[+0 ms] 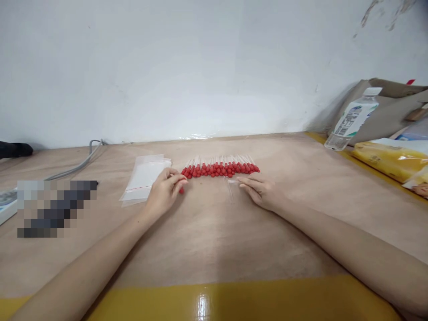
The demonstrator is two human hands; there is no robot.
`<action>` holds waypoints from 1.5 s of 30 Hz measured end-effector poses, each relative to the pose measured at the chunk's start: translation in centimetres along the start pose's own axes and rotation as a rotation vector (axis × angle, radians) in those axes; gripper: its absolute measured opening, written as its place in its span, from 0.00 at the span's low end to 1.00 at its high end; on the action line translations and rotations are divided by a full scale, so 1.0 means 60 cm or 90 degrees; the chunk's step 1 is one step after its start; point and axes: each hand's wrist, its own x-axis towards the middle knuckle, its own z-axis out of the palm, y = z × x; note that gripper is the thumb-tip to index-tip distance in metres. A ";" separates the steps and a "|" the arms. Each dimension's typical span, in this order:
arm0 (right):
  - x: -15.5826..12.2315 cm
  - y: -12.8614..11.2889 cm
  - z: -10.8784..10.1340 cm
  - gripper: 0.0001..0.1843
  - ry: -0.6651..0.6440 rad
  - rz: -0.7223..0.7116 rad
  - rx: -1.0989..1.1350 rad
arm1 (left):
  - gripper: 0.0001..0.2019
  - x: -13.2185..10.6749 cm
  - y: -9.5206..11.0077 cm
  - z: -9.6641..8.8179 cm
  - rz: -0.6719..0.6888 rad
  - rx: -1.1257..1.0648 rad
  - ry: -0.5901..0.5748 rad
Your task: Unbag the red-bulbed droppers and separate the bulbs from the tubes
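Note:
A row of droppers (219, 169) lies in the middle of the table, red rubber bulbs toward me and clear thin tubes pointing to the wall. My left hand (166, 187) is at the row's left end, its fingers closed around a red rubber bulb (181, 190) that shows below the fingertips. To the right, my right hand (259, 189) pinches a clear tube (233, 181) that points left. More clear tubes (230, 194) lie on the table between the hands, just in front of the row.
Clear zip bags (140, 176) lie flat beside my left hand. A grey cable (75, 168) and a blurred-out dark object (60, 209) are farther left. At the right stand a plastic bottle (354, 118) and a grey bag (391, 111), with yellow packaging (384, 160) in front.

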 end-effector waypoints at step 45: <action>0.017 -0.027 0.025 0.24 -0.205 0.079 0.051 | 0.14 0.115 -0.011 0.064 -0.159 0.120 -0.116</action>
